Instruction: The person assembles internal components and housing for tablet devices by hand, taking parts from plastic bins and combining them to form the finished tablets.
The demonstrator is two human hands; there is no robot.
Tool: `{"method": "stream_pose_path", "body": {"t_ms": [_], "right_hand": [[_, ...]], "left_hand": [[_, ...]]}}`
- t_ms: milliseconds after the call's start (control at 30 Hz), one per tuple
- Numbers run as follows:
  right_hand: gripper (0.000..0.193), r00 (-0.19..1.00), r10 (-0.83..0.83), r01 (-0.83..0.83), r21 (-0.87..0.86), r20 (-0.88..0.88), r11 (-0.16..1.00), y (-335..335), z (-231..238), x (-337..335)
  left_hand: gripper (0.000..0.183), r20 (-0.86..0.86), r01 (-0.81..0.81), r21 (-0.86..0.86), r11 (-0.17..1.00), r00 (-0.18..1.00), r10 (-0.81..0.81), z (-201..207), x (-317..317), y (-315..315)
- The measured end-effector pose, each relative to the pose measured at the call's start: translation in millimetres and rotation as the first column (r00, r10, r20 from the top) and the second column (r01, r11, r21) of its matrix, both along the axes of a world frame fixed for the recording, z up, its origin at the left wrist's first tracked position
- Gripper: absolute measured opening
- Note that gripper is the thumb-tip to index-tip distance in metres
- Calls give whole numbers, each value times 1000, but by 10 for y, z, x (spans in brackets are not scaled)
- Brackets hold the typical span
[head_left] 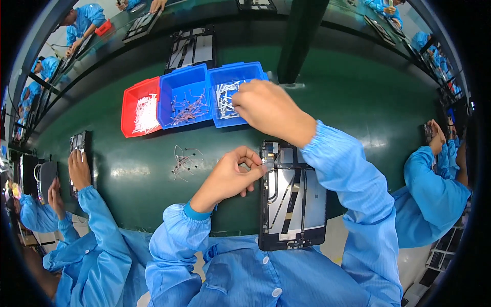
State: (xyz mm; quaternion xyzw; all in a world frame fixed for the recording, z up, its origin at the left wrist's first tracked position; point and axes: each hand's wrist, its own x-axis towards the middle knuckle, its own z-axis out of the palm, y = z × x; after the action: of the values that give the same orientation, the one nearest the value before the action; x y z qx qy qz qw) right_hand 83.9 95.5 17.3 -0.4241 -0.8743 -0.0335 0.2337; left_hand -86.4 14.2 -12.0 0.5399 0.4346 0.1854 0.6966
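Your open tablet (294, 240) lies lengthwise in front of you, inner side up. Taking it as the clock's centre, with twelve away from you, findings follow.

Your left hand (238, 173) is at the tablet's upper edge, toward ten o'clock. Thumb and index finger meet there, presumably to control something small or steady that corner (whether anything thin is between them, I cannot tell). Your right hand (271, 107) reaches over the right blue bin (232, 74), near eleven, fingers bent down toward its white strips (223, 100). Their tips are partly hidden, so I cannot tell whether they are clamped on one.

The red bin (129, 110), the middle blue bin (179, 82) and the right one stand side by side, likely to keep part types apart within reach. Loose wires (186, 163) lie between nine and ten, probably set nearer for easy picking.

Clearances: the tablet's near end appears to project past the desk (376, 120) edge at six, so a downward press there could tip it. A dark post (302, 43) limits reach at twelve. Open room is widest from one to two; a co-worker's hand (437, 138) is well apart, toward two.
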Motion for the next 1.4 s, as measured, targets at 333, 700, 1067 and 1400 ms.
{"method": "stream_pose_path", "body": {"t_ms": [333,700,1067,1400], "right_hand": [[13,970,-128,197,-354,209,914,224,-20,-212],[10,892,10,-143,-261,-453,955,-702,185,71],[15,486,-484,-356,-670,-728,651,-1076,-102,242],[9,704,101,-346,-216,-703,913,-1062,-62,249]], "left_hand": [[20,88,-101,46,994,991,96,-54,-96,132],[21,363,-402,-61,914,844,395,119,-130,107],[15,346,-323,-2,946,887,304,106,-47,16],[10,382,-66,-271,960,908,171,125,-187,132]]}}
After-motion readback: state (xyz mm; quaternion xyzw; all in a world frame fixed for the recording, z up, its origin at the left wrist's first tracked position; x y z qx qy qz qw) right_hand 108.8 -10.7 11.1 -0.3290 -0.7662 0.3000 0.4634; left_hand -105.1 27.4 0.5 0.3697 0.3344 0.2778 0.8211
